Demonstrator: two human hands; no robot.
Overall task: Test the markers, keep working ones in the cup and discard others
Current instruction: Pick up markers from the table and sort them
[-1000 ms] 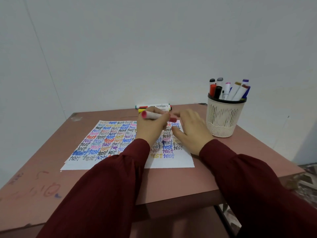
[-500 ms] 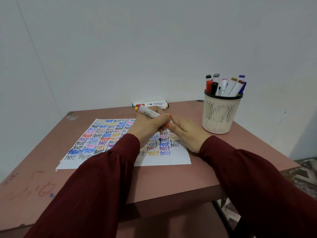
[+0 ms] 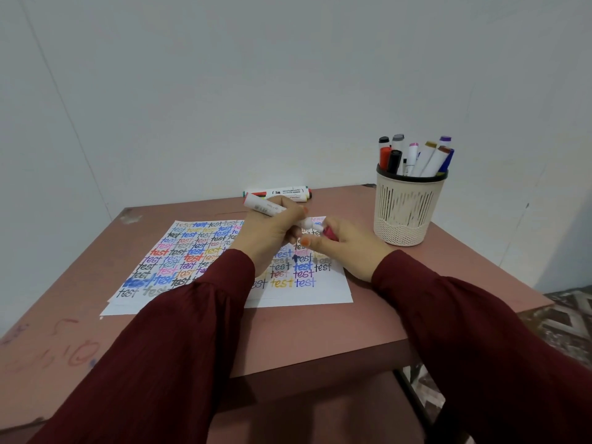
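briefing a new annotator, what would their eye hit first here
The sheet of paper at the table's centre, crowded with rows of the word "test" in many colours, grabs the eye first. Above it the left hand grips a white marker while the right hand pinches a red cap at its tip. A beige slotted cup full of markers stands at the right rear.

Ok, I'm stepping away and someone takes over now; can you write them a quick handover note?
Left hand grips a white marker over the test sheet.
Right hand pinches its reddish cap, apart from the marker's end.
The cup stands at the table's right, holding several markers; loose markers lie at the far edge.
Done: sheet mostly filled with "test" words.
Left: write with this marker, then cup or discard it; the far markers' status I cannot tell.
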